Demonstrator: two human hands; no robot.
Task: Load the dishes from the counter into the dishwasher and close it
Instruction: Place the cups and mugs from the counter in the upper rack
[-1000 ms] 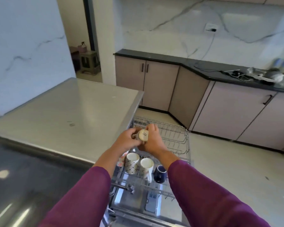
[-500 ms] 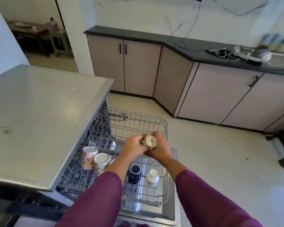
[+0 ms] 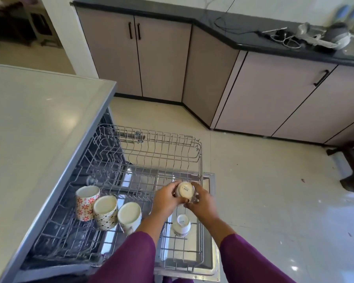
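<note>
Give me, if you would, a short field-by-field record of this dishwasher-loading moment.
held item: small cream cup, upside down, label on its base showing
left hand: grips the cup's left side
right hand: grips the cup's right side
rack: pulled out over the open door
in rack: red-flower mug, patterned mug and white mug side by side; small upturned cup apart, to their right
task state: dishwasher not yet closed
</note>
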